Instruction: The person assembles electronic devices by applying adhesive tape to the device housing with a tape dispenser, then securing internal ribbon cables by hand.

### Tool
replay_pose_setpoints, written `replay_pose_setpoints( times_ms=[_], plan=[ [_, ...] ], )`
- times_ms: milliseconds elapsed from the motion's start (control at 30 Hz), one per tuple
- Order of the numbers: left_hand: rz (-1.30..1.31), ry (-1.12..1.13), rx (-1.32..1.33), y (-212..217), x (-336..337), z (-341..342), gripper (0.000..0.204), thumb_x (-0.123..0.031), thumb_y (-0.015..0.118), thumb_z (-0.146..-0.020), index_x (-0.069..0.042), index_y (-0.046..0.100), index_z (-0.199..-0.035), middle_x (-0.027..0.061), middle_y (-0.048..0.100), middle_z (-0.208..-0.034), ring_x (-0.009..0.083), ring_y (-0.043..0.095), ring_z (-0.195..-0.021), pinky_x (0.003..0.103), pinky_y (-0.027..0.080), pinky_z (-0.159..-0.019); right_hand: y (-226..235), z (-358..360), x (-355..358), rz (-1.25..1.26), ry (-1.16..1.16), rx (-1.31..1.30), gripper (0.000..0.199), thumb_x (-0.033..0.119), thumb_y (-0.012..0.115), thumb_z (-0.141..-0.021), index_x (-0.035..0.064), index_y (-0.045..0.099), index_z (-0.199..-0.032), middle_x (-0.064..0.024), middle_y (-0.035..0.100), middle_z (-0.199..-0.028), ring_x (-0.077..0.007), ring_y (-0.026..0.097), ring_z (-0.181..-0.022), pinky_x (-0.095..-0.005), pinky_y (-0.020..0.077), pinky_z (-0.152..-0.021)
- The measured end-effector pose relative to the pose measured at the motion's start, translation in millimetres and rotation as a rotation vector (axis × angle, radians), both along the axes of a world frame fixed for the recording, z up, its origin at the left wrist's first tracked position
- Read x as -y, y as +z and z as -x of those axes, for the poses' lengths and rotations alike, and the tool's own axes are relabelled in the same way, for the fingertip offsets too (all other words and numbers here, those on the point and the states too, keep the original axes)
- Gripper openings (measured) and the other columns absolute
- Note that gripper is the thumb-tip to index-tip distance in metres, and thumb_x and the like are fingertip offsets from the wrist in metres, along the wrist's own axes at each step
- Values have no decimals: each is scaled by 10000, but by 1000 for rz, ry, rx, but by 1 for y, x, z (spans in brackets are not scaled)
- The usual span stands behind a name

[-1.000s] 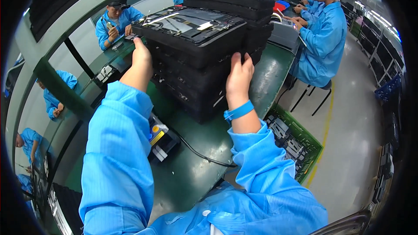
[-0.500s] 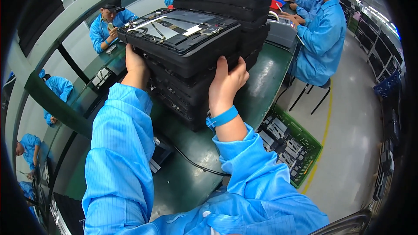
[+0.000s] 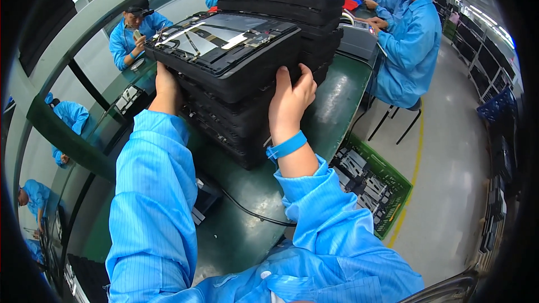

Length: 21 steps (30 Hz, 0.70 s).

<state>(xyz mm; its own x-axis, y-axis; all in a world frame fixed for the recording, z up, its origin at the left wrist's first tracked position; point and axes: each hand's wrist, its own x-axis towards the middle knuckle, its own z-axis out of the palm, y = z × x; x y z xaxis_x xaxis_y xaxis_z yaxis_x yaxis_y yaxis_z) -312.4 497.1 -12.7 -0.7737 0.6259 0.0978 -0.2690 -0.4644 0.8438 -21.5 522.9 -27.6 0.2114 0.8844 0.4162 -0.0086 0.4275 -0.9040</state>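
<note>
A black foam tray (image 3: 252, 67) tops a stack of similar trays (image 3: 230, 115). In it lies an opened flat electronic device (image 3: 216, 39), with a silver-grey panel, dark flat cables and pale strips. My left hand (image 3: 165, 87) grips the left side of the tray, its fingers hidden behind the foam. On the right side my right hand (image 3: 292, 98) is pressed to the tray, thumb towards me and fingers bent round the corner. I cannot tell whether the top tray is lifted off those below. Directly behind stands a taller stack of black foam trays (image 3: 281, 0).
A green-topped bench (image 3: 342, 92) carries the stacks, with a black cable (image 3: 252, 213) along it. A green crate (image 3: 401, 196) of metal parts stands on the floor at right. Co-workers in blue sit beyond, one on a stool (image 3: 410, 39). A pale metal frame (image 3: 62, 62) curves along the left.
The whole scene sits slightly further left in the picture, trays and background alike. Both hands keep the same hold on the tray.
</note>
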Motion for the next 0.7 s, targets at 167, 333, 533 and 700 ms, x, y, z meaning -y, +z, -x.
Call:
replay_pose_setpoints(
  times_ms=[167, 333, 533, 700],
  plan=[
    [4, 88, -28, 0, 7, 5, 573, -550, 480, -883, -59, 571, -1164, 128, 629, -1080, 301, 600, -957, 415, 487, -855, 4, 5, 3, 1, 13, -49, 522, 319, 615, -857, -16, 440, -1217, -234, 450, -1204, -399, 375, -1115, -455, 302, -989],
    [-31, 115, 51, 11, 6, -32, 603, -574, 494, -864, -53, 573, -1155, 124, 632, -1079, 303, 607, -950, 414, 489, -840, 1, 2, -4, -24, -2, -49, 504, 308, 615, -854, -17, 446, -1200, -238, 461, -1175, -396, 380, -1107, -448, 300, -987],
    [-23, 154, 36, 10, 8, -23, 659, -614, 513, -829, -47, 575, -1157, 123, 644, -1061, 307, 616, -932, 421, 486, -834, 0, 3, -7, -27, 25, -15, 517, 291, 614, -852, -25, 441, -1222, -236, 463, -1170, -389, 384, -1112, -440, 302, -988],
    [-41, 154, 12, 3, 4, -17, 610, -575, 508, -850, -54, 574, -1159, 125, 636, -1082, 309, 612, -954, 422, 479, -858, -6, 10, -11, -107, -79, -114, 642, 283, 616, -842, -80, 358, -1304, -265, 450, -1177, -421, 363, -1147, -451, 275, -1029]
  ],
)
